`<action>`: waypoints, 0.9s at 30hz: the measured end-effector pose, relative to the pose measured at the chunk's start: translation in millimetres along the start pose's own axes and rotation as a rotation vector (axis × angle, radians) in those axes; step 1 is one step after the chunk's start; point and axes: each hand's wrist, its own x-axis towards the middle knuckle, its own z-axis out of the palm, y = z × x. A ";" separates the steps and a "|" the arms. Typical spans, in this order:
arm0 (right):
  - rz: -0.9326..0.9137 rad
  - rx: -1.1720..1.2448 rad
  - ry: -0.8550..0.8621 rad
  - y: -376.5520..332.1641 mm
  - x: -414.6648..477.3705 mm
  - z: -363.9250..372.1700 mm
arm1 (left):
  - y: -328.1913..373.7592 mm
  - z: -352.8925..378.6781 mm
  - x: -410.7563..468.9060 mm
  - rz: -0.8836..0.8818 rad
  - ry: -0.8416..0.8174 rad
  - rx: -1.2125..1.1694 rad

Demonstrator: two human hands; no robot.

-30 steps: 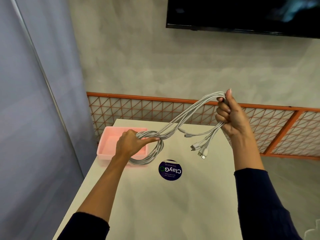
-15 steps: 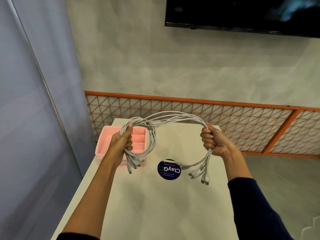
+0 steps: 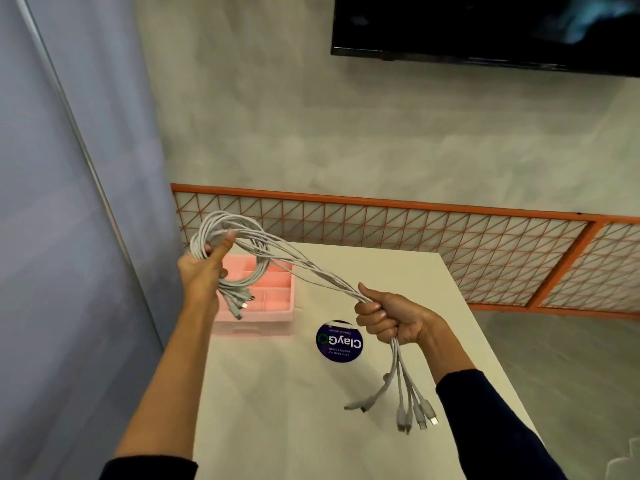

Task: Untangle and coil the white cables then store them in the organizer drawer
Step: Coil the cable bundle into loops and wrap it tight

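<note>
- Cables point(image 3: 311, 269): white, several in one bundle, held in the air above the tabletop point(image 3: 294, 417). One end is looped into a rough coil at the left hand; the strands then run down and to the right to the right hand. No part of the bundle lies in the drawer.
- Left hand point(image 3: 201, 276): raised over the drawer, fingers curled round the coil, thumb up against the loops. A cluster of plugs point(image 3: 239, 304) hangs below it.
- Right hand point(image 3: 389, 317): lower, well apart from the left, fist clamped on the strands. Loose tails with plugs point(image 3: 417, 414) dangle beneath it, above the tabletop.
- Drawer point(image 3: 259, 317): pink, with compartments, open at the top, standing at the far left corner of the tabletop under the coil. What the compartments hold cannot be told.
- Sticker point(image 3: 339, 341): round, dark, reading "ClayGo", flat on the tabletop between the drawer and the right hand.
- Sleeves: dark, on both forearms.
- Lattice point(image 3: 433, 242): orange-framed, along the base of the grey wall behind the tabletop.
- Screen point(image 3: 485, 29): dark, mounted on the wall at upper right.
- Curtain point(image 3: 69, 202): bluish, at left.
</note>
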 end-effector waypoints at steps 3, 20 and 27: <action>-0.100 -0.087 -0.050 2.3 1.1 5.8 | 10.9 -4.1 13.1 0.025 -0.040 0.034; -0.622 -0.612 0.694 -8.2 7.7 -13.4 | 51.4 12.8 -3.2 0.082 -0.081 -0.085; -0.445 -0.280 0.301 3.5 -6.2 -29.4 | 61.2 15.6 2.1 0.052 -0.103 -0.127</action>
